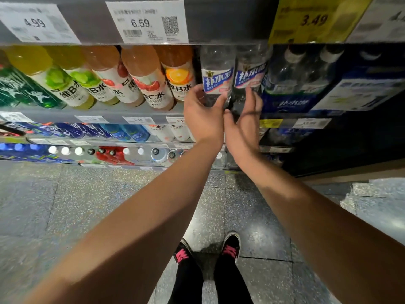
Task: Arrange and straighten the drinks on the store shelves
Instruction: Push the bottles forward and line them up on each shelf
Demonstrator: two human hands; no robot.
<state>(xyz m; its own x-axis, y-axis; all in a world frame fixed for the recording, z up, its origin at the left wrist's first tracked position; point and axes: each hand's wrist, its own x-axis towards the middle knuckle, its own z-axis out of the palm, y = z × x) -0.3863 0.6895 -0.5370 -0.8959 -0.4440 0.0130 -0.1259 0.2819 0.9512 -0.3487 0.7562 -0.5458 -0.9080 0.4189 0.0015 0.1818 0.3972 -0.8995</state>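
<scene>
Two clear bottles with blue-and-white labels stand side by side at the front of the shelf (153, 116), just right of the row of vitamin drinks (140, 77) and left of the shrink-wrapped multipacks (302, 84). My left hand (202, 116) curls around the lower body of the left clear bottle (215, 77); my right hand (245, 126) lies with straight fingers flat against the lower part of the right clear bottle (249, 77), pressing rather than gripping. Both bottles look full, so I judge them fairly heavy for their size, with thin plastic walls that would give under a hard squeeze and a smooth surface that could slip. The best hold is low on the body, below the label, where my hands are now. The caps and shoulders are lost in shadow under the upper shelf edge (228, 23). The bottle bases are covered by my hands, so I cannot tell how squarely they stand. The right-hand stock is dark and hard to read.
</scene>
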